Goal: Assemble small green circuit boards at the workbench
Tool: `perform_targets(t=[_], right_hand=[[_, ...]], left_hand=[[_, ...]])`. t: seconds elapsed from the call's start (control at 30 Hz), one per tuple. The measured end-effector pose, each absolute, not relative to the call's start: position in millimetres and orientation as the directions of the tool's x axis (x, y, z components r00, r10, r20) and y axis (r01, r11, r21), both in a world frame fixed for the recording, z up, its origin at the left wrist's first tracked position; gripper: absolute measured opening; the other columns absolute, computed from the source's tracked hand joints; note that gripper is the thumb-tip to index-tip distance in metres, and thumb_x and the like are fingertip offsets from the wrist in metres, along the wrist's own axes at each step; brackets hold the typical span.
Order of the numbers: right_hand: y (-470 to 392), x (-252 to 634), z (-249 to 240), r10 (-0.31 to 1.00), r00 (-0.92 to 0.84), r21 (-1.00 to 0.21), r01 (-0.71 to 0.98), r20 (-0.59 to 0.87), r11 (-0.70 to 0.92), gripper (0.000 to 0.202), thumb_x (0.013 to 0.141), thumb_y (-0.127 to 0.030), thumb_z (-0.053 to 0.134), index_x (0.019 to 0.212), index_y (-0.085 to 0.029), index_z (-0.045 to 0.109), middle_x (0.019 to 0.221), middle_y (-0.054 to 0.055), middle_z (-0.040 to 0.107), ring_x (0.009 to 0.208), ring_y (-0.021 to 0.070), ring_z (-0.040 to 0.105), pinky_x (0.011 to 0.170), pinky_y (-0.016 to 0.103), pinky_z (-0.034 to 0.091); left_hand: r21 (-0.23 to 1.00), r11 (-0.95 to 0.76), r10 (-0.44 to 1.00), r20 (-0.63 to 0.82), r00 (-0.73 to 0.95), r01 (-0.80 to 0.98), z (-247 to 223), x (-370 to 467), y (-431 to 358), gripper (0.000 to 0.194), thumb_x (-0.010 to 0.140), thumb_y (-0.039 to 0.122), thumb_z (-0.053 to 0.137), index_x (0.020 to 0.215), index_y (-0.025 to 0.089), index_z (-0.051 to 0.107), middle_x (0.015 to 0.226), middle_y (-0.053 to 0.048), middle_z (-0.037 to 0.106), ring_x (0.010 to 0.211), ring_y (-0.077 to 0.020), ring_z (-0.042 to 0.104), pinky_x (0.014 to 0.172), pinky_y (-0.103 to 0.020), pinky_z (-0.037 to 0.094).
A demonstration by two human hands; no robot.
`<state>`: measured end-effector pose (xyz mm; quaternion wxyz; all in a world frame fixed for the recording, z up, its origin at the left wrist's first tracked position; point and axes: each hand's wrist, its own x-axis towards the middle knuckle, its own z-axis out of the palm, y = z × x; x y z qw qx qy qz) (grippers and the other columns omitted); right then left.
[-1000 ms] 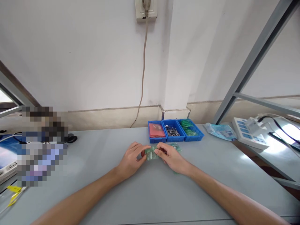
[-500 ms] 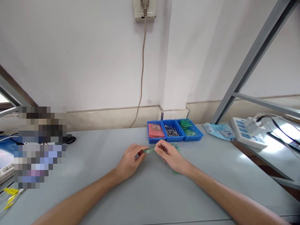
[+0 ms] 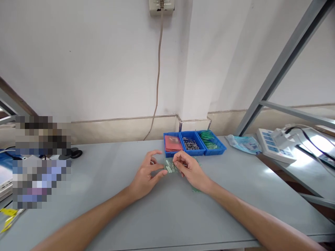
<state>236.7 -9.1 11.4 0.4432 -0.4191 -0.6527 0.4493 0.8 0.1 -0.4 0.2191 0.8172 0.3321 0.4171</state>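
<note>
Since half a second ago, the left hand (image 3: 142, 178) has let its fingers spread apart, and the small green bag (image 3: 170, 166) has tipped from nearly edge-on to show its broad face. Reaching in from the lower left, the left forearm slants up to a hand with its back mostly toward the camera; the index finger is raised and stretched out over the bag's upper left, the thumb points at its lower left corner, and a wide gap stands between them. Whether a left fingertip touches the plastic, I cannot tell. From the lower right, the other forearm slants in, and the right hand (image 3: 192, 171) is bent inward, thumb and index finger pinched together on the bag's right side, the remaining fingers curled beneath. Between the two hands, the bag sits just above or on the worktop (image 3: 110, 177), with pale slim pieces visible through it. More green plastic (image 3: 196, 190) lies under and behind the right wrist. Just beyond the hands stand three blue trays side by side: the left tray (image 3: 172, 154) with red packets, the middle tray (image 3: 195, 152) with metal pieces, the right tray (image 3: 216, 152) with green bags.
</note>
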Motion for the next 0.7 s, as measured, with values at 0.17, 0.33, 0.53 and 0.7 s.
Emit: perform_targets(t=[0.17,0.33,0.53,0.7], right_hand=[[-7.7,237.2,14.0,0.967,-0.223,-0.975,0.156,0.123,0.160,0.017,0.100,-0.036,0.056,0.097,-0.023,0.066,0.077,-0.002,0.058,0.058,0.0125,0.049,0.054,0.027,0.043],[-9.5,235.8,17.0,0.970,-0.240,-0.988,0.130,0.051,0.084,0.019,0.098,-0.032,0.053,0.101,-0.023,0.069,0.086,0.001,0.065,0.060,0.0125,0.049,0.054,0.027,0.041],[-10.0,234.7,15.9,0.957,-0.261,-0.954,0.231,0.129,0.192,0.033,0.101,-0.052,0.059,0.087,-0.022,0.063,0.070,-0.004,0.046,0.058,0.0121,0.043,0.054,0.026,0.035],[-10.2,235.3,11.8,0.952,-0.293,-0.959,0.235,0.085,0.158,0.042,0.102,-0.058,0.057,0.080,-0.022,0.059,0.070,-0.004,0.042,0.057,0.0119,0.042,0.053,0.026,0.033]], left_hand=[[0.431,-0.846,0.532,0.631,0.565,0.315,-1.0,-2.4,1.7,0.022,0.104,0.027,0.064,0.120,0.029,0.078,0.151,-0.007,0.059,0.118,-0.0244,0.058,0.098,-0.042,0.054],[0.426,-0.833,0.553,0.634,0.541,0.352,-6.0,-1.4,4.5,0.036,0.105,0.023,0.060,0.140,0.030,0.066,0.130,-0.009,0.068,0.115,-0.0234,0.061,0.100,-0.042,0.054],[0.420,-0.830,0.557,0.613,0.560,0.367,-6.0,1.1,3.1,0.055,0.099,0.006,0.049,0.149,0.028,0.054,0.125,-0.009,0.068,0.109,-0.0217,0.062,0.100,-0.041,0.051],[0.447,-0.816,0.578,0.612,0.540,0.367,-5.8,-1.3,4.4,0.036,0.103,0.017,0.057,0.137,0.024,0.063,0.111,-0.008,0.070,0.100,-0.0221,0.059,0.092,-0.037,0.051]])
